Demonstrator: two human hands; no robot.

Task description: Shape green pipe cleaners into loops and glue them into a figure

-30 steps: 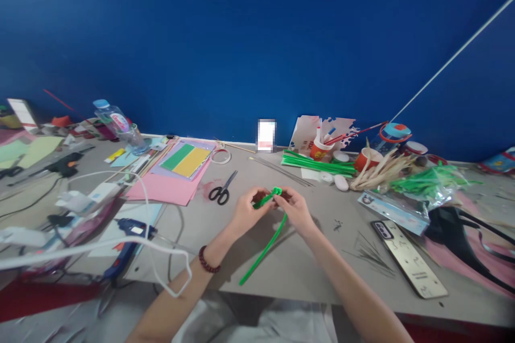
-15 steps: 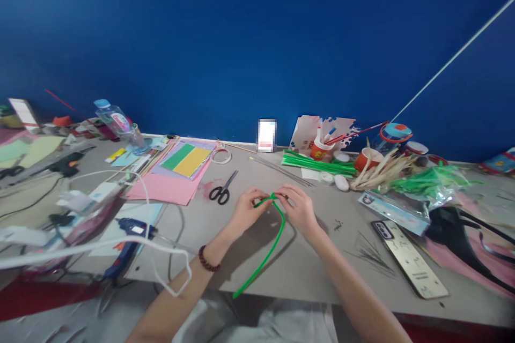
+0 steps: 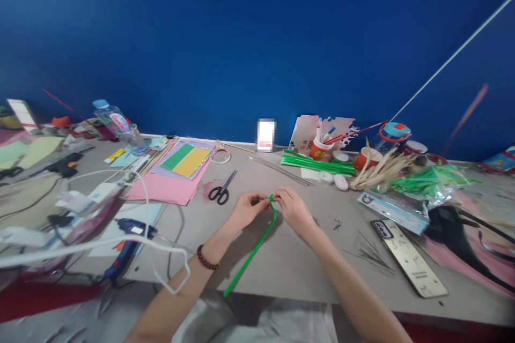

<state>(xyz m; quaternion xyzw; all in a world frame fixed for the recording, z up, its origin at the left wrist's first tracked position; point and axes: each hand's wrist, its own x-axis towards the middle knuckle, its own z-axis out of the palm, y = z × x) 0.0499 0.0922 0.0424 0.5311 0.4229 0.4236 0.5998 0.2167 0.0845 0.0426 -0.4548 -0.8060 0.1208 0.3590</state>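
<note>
Between my two hands, above the grey table, is a long green pipe cleaner [image 3: 253,249]. Its upper end is bent into a small knot-like bundle at my fingertips, and its tail slants down to the left toward the table's front edge. My left hand [image 3: 248,210], with a beaded bracelet on its wrist, pinches the bent end. From the other side my right hand [image 3: 293,208] pinches the same end with thumb and fingers. Black-handled scissors [image 3: 220,191] lie left of my left hand. The exact shape of the bend is partly hidden by my fingers.
Green pipe cleaners [image 3: 317,162] lie at the back near a red cup of pens [image 3: 321,150]. Pink paper [image 3: 161,187], a glue gun [image 3: 126,246] and white cables [image 3: 120,244] are on the left. A phone [image 3: 410,260] and thin dark wires [image 3: 372,254] lie on the right.
The pipe cleaner's bent end looks more compact, and its tail has swung slightly left. My right hand has turned and its fingers have curled closer together. Both hands stay close together.
</note>
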